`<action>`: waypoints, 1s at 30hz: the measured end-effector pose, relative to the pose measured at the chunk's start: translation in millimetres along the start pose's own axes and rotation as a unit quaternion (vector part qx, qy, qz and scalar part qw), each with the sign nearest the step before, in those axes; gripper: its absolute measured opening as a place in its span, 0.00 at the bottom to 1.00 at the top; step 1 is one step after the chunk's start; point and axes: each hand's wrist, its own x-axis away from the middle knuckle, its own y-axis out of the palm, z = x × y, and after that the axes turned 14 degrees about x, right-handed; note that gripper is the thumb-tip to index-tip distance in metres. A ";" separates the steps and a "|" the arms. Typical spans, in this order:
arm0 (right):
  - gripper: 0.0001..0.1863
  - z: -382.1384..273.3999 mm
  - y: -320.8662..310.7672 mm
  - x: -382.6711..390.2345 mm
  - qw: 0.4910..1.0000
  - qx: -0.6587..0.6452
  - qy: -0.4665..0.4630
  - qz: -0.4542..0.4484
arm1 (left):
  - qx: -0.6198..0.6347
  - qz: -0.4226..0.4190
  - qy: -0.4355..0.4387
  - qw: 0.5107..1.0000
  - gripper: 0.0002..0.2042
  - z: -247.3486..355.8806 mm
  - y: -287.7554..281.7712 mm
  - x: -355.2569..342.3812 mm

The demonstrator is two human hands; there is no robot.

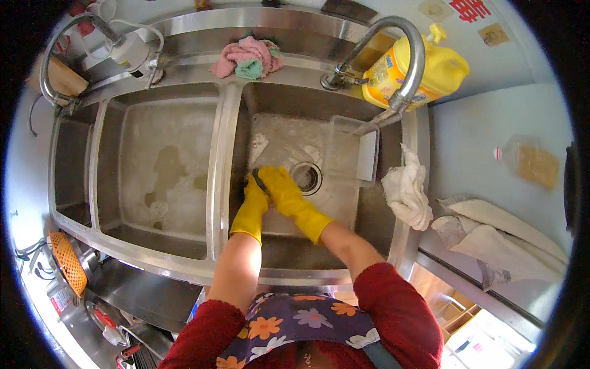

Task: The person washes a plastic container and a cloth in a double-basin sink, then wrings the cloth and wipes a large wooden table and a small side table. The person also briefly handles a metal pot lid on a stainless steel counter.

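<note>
You are at a steel sink point(218, 184), with a pale wall point(504, 117) beyond its right end. Well left of the drain point(306, 178), a tap point(44, 67) arches over the narrow end basin; an orange basket point(67, 264) lies below that, nearer you. Left of the drain and farther back, a pink and green cloth point(251, 57) sits bunched on the ledge. Just left of the drain, your left hand point(254, 195) and right hand point(279, 187), in yellow gloves, press close together with fingers curled about a dark item point(259, 179); it is mostly hidden, so you cannot tell which hand pinches it. Just right of the drain sits a clear box point(367, 157). Farther right of the drain, you have a yellow jug point(390, 74) at the back, a white rag point(408, 190) on the rim and a red-capped bottle point(534, 163).
</note>
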 end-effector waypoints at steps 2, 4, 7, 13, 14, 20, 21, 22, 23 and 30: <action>0.28 21.0 4.9 2.4 0.996 0.058 0.035 -0.053 | -0.027 0.013 -0.043 0.999 0.35 0.6 -0.6 -1.8; 0.28 48.2 20.8 -0.2 0.989 0.111 0.096 0.023 | 0.013 -0.048 -0.048 0.998 0.32 1.3 -0.5 -0.6; 0.28 62.1 35.4 9.0 0.979 0.105 0.174 -0.015 | -0.028 -0.050 0.005 0.998 0.29 5.0 8.5 3.7; 0.27 12.3 -41.1 69.7 0.984 -0.116 0.117 -0.062 | -0.261 -0.100 0.234 0.931 0.23 24.0 86.8 30.9; 0.26 16.0 -67.1 70.6 0.968 -0.174 0.160 -0.090 | -0.329 -0.120 0.271 0.897 0.22 25.8 106.6 48.6; 0.19 74.6 -198.8 16.3 0.910 -0.193 0.241 0.277 | -0.610 -0.167 0.419 0.652 0.18 22.3 243.5 193.6; 0.21 80.4 -213.0 1.2 0.863 -0.317 0.214 0.329 | -0.650 -0.162 0.413 0.617 0.18 18.6 263.7 208.4; 0.24 85.8 -226.4 -9.5 0.911 -0.095 0.210 0.342 | -0.679 -0.161 0.422 0.578 0.19 14.0 281.0 219.1; 0.24 90.2 -236.5 -24.9 0.921 -0.098 0.232 0.298 | -0.710 -0.157 0.428 0.538 0.19 9.0 295.5 226.1; 0.24 133.9 -229.6 -114.1 0.961 -0.041 0.264 0.074 | -0.838 -0.154 0.283 0.441 0.20 -1.9 347.2 204.4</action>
